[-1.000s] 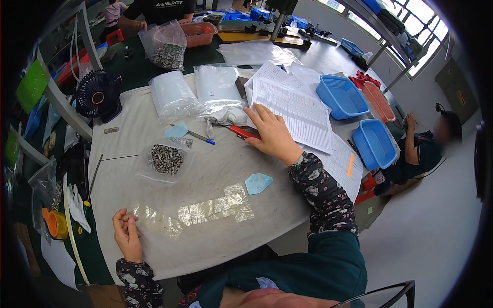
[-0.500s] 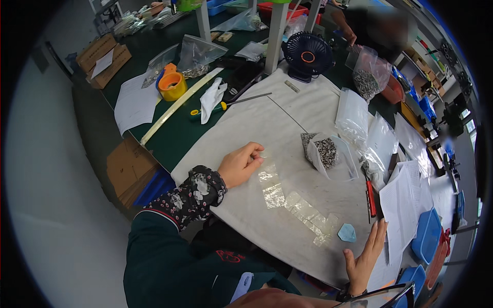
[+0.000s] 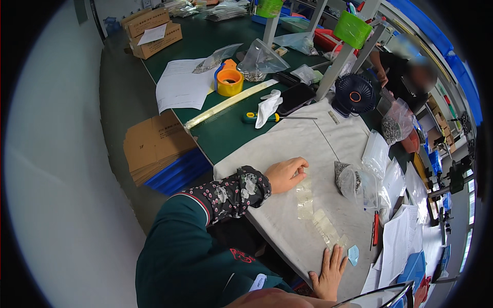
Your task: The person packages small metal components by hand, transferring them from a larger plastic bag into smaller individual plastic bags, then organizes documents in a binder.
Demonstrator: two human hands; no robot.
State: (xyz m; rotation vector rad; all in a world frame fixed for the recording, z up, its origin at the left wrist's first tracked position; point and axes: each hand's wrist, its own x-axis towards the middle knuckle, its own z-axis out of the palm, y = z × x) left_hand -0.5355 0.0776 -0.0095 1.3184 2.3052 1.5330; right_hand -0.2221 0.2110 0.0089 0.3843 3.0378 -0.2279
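On the pale cloth, my left hand (image 3: pixel 285 174) stays at the far end of a row of clear yellowish tape strips (image 3: pixel 305 203). Its thumb and fingers are pinched together; whatever lies between the tips is too small to make out. My right hand (image 3: pixel 329 273) rests palm down with fingers stretched, its fingertips at the near end of the strips. Just right of those fingertips lies a small light-blue piece (image 3: pixel 353 255). Beyond the strips, to the right, a clear bag (image 3: pixel 358 185) holds many small metal parts.
A red-handled tool (image 3: pixel 376 229) and papers (image 3: pixel 398 246) lie to the right. Farther back are a screwdriver (image 3: pixel 298 118), a phone (image 3: pixel 297 98), a tape dispenser (image 3: pixel 229 81) and a dark fan (image 3: pixel 354 95). Another person's hand (image 3: pixel 383 78) is at the far right.
The whole view has swung, so things sit farther right in it. My right hand has moved left past the blue piece to the strips' near end. My left hand keeps its place.
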